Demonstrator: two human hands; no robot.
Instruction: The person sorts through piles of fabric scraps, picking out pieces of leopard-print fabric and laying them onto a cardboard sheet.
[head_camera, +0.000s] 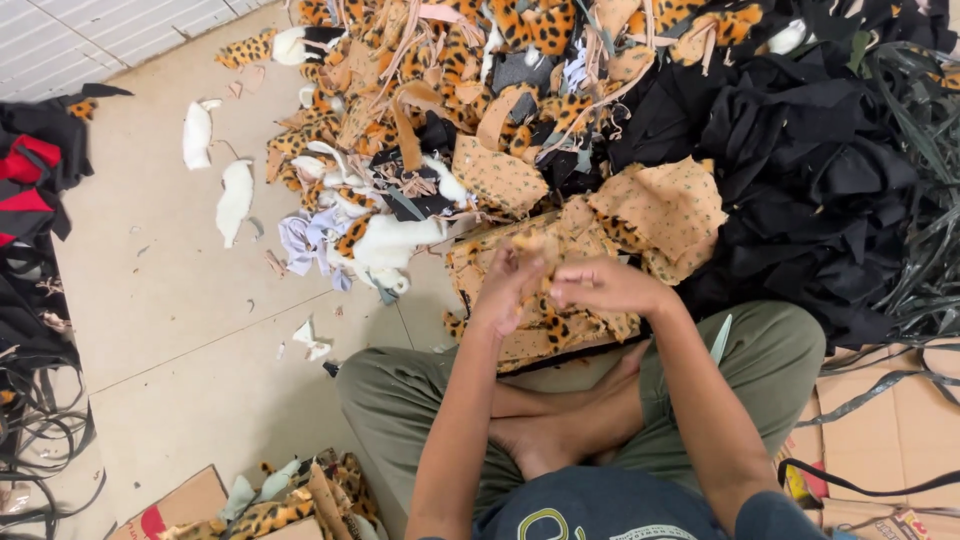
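Note:
I sit cross-legged on a tiled floor. My left hand (508, 287) and my right hand (605, 285) meet in front of me, both pinching a small tan leopard-print fabric scrap (535, 246) between the fingers. Just beyond them lies a stack of tan dotted and leopard-print fabric pieces (655, 210), spreading over my knees. Further out is a big heap of orange leopard-print scraps (440, 70) mixed with white fluffy pieces (395, 240).
A large pile of black fabric (810, 170) fills the right. White scraps (235, 200) lie on the beige floor at left. Black and red cloth with black straps (35, 170) is at the far left. Cardboard (890, 430) lies at right, more leopard scraps (280, 505) near my left knee.

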